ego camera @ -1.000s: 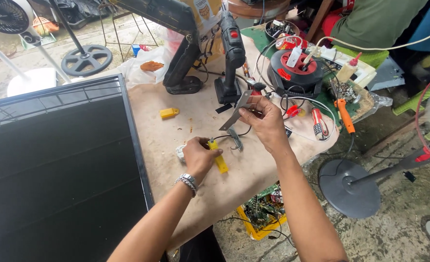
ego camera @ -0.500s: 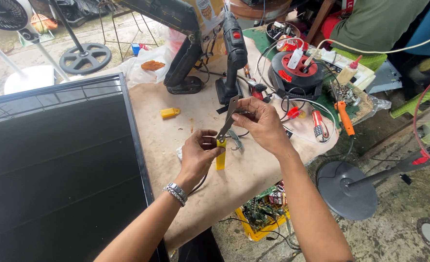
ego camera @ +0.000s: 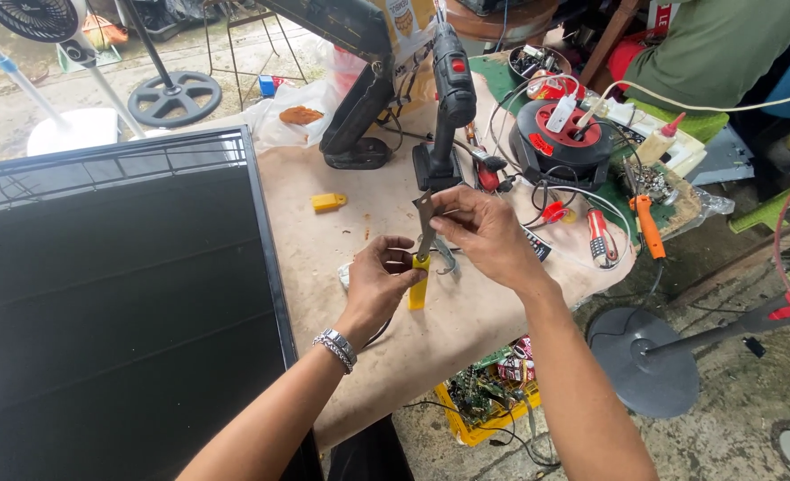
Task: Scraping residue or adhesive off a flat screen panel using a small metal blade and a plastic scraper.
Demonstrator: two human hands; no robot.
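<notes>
Your left hand (ego camera: 379, 283) pinches the yellow handle of the pliers (ego camera: 422, 258) over the table (ego camera: 466, 312) at centre, fingers closed round it. Your right hand (ego camera: 488, 233), at 2 o'clock of the left, closes thumb and fingers on the grey metal upper part. At 12 o'clock stands a drill (ego camera: 448, 107). At 5 o'clock, under the table edge, a yellow crate (ego camera: 475, 429) holds circuit boards (ego camera: 493, 383) and wires.

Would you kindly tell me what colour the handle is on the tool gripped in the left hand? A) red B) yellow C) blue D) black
B: the left hand grips a yellow-handled tool, while the right hand pinches its grey metal blade above the table.
</notes>
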